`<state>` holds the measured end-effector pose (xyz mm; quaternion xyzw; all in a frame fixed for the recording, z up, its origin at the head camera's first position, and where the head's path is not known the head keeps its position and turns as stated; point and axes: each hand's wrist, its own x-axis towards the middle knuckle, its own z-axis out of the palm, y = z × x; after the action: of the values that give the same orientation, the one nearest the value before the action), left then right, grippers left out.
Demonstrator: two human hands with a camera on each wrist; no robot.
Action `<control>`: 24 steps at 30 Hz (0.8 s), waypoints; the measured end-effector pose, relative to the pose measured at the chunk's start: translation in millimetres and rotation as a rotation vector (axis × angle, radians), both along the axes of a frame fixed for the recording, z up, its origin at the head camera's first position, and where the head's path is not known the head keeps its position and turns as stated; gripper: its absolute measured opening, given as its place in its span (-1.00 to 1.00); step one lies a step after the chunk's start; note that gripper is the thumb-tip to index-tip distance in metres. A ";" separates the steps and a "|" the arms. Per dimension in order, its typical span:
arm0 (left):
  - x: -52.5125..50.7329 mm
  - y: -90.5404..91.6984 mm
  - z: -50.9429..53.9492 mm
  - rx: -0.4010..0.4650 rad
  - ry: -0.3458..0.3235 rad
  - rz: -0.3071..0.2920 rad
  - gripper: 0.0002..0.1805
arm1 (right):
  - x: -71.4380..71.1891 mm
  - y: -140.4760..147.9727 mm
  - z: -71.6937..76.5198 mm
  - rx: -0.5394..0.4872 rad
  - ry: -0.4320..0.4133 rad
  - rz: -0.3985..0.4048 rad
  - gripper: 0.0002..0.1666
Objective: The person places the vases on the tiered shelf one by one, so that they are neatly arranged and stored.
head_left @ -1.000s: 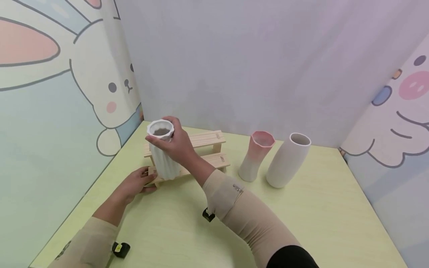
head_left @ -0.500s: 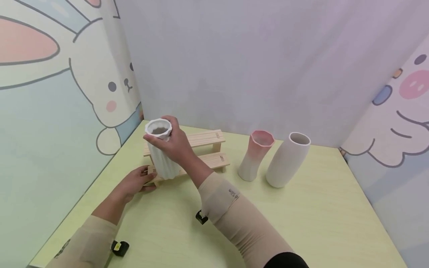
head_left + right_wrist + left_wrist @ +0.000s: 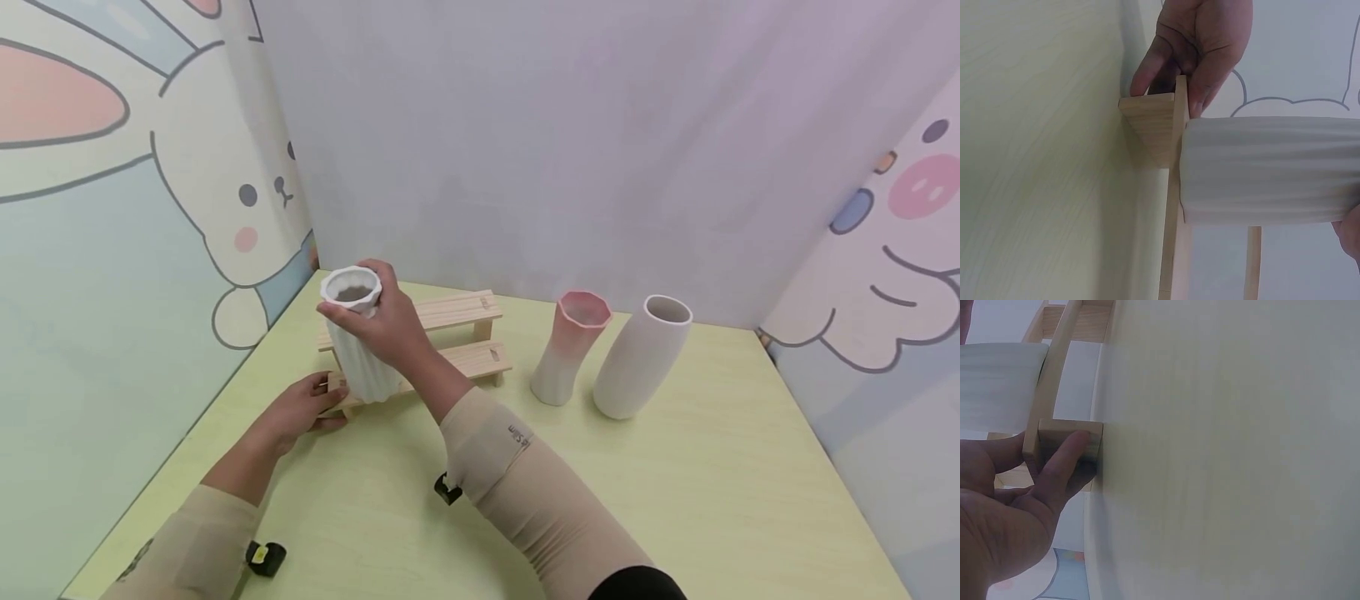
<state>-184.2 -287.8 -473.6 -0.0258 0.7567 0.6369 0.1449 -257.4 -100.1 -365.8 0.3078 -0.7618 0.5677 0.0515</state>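
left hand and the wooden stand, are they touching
Touching. The left wrist view shows it plainly: the left hand grips the end of the wooden stand, one finger lying right against the wood with no gap.

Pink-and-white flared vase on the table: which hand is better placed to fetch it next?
Probably the right hand, once free of the white ribbed vase: it's nearer the pink-and-white vase. The left hand grips the left end of the pale wooden stand.

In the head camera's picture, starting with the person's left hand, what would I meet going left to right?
Left hand, fluted white vase gripped by the right hand, pink-and-white vase, plain white vase, pink-snouted cartoon on the wall.
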 end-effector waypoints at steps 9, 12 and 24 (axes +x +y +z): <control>-0.6 -0.3 0.4 -0.008 -0.012 0.003 -0.33 | 2.0 0.0 1.9 -0.007 -0.006 0.005 -0.16; -0.5 -0.2 0.5 -0.009 -0.012 0.002 -0.34 | 2.2 0.2 1.6 -0.008 -0.001 0.006 -0.16; -0.2 0.5 1.3 -0.005 -0.007 0.002 -0.34 | 2.2 0.6 1.2 -0.007 -0.007 0.004 -0.14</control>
<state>-184.4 -287.3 -472.4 -0.0293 0.7578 0.6350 0.1469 -255.2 -99.5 -364.6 0.3072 -0.7592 0.5717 0.0486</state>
